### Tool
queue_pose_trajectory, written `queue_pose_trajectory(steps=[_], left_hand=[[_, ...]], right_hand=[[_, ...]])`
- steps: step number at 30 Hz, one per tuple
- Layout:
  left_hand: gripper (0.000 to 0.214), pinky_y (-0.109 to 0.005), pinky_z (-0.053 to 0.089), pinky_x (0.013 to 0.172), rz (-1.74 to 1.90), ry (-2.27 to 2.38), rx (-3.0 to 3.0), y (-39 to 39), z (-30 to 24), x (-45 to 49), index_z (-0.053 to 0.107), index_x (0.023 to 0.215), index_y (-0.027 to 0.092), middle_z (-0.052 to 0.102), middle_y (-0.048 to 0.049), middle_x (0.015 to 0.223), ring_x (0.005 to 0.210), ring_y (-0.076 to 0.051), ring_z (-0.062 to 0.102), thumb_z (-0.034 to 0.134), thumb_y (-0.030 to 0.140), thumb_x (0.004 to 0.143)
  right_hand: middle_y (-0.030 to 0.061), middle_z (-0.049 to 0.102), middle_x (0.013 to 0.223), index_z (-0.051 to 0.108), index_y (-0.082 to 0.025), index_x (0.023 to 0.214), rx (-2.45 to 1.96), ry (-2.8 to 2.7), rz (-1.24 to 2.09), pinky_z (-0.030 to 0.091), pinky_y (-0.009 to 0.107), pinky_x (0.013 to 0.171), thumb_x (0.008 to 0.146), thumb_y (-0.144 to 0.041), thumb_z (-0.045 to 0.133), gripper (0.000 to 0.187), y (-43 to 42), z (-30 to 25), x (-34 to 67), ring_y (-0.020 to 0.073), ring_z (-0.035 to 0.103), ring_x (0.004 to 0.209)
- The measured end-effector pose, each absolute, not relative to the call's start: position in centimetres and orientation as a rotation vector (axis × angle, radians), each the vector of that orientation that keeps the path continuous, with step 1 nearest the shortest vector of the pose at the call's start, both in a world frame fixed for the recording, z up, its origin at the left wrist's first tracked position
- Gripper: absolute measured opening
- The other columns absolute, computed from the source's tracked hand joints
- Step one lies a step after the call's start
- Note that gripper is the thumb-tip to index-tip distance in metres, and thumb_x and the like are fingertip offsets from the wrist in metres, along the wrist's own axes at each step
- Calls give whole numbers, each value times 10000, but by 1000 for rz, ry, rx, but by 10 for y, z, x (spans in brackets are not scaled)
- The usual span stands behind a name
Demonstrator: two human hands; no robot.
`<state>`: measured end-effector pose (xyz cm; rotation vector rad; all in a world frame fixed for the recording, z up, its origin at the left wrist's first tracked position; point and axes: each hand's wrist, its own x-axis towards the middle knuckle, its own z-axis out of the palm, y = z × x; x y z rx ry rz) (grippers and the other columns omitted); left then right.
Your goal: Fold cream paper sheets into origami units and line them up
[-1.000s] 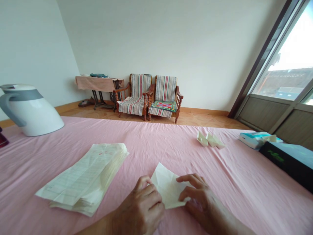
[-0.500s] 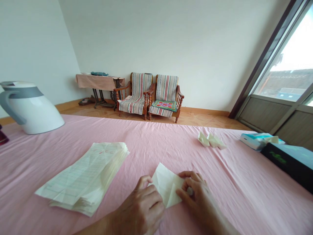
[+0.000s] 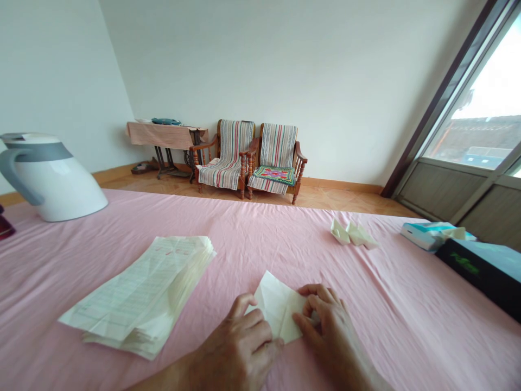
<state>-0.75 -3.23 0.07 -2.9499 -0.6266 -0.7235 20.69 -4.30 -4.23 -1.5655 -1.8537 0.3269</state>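
Note:
A small creased sheet of folded paper (image 3: 277,297) lies on the pink cloth between my two hands. My left hand (image 3: 240,345) holds its left and lower edges, with the fingers curled and the thumb at the bottom corner. On the right edge, my right hand (image 3: 325,323) pinches the paper between thumb and bent fingers. Left of my hands rests a thick stack of printed paper sheets (image 3: 142,293). Beyond my right hand sit several folded paper pieces (image 3: 353,234), close together. Parts of the sheet are hidden under my fingers.
On the pink tablecloth (image 3: 260,233), a white and grey jug (image 3: 67,182) stands at the far left. A tissue pack (image 3: 427,234) and a black box (image 3: 480,274) are at the right. Two wooden armchairs (image 3: 271,174) stand past the table, by the wall.
My left thumb has moved right along the paper's lower edge. The raised fold near my right thumb now lies flatter. My right hand has hardly moved.

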Motion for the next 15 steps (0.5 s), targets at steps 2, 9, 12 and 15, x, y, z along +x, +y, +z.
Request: queue_pose_trajectory(steps=[2,9,12,15], left_hand=[[99,-416,346,941,-707,-606,-2941,-33,2,-8,622,930,190,633,-5,794,780,-176,565,531,151,929],[151,-408,289,969,-692,-579,-2994,-28,0,-11,550,770,159,583,13,747,735,-158,528,535,110,912],[153,-395,276,959,-720,-564,-3053,-26,-1,-12,535,755,162,574,21,740,737,-156,523,555,108,897],[158,-369,269,933,-750,-581,-3124,-24,0,-14,529,758,167,578,33,754,758,-147,530,557,115,905]], right_hand=[[65,626,1016,484,-215,643,-1600,-1852,333,430,408,750,822,-152,581,213,-44,-40,206,250,567,899],[65,625,1024,482,-212,648,-1613,-1843,329,411,406,765,840,-167,566,215,-44,-41,205,255,556,918],[59,629,1019,485,-214,646,-1591,-1838,345,414,398,762,839,-174,567,213,-43,-42,207,250,560,915],[49,631,1039,517,-218,651,-1599,-1836,377,413,418,791,822,-193,590,188,-44,-39,209,257,562,945]])
